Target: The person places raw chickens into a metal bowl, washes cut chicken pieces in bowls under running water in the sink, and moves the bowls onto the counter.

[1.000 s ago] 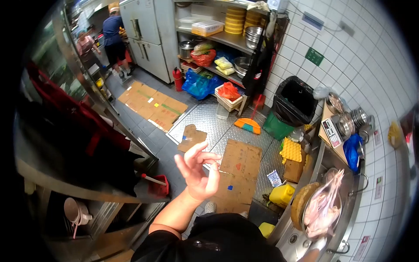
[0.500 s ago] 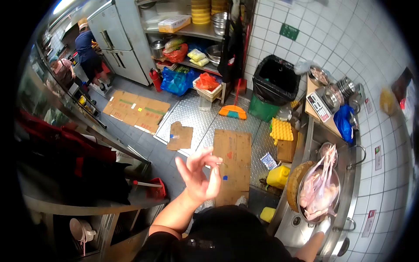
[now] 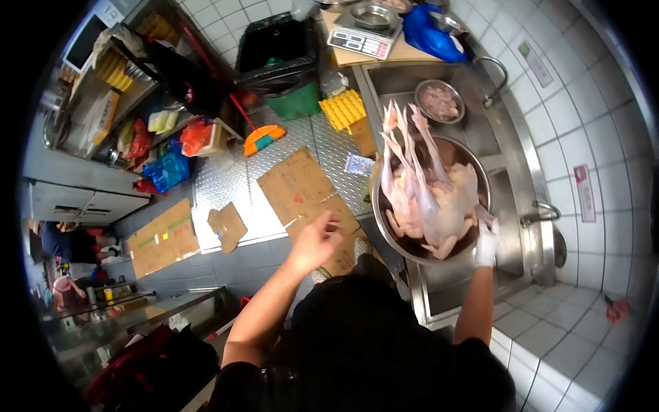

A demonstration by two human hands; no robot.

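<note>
Head view: left hand (image 3: 317,240) hangs empty, half-curled over cardboard (image 3: 296,187); right hand (image 3: 486,246) meets bowl rim (image 3: 410,257), grip unclear.

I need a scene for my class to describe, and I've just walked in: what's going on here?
A person's white-gloved right hand is at the edge of a large metal bowl of plucked poultry at the sink. Their bare left hand is in the air, fingers curled, with nothing visible in it. A smaller bowl of meat pieces sits in the sink.
</note>
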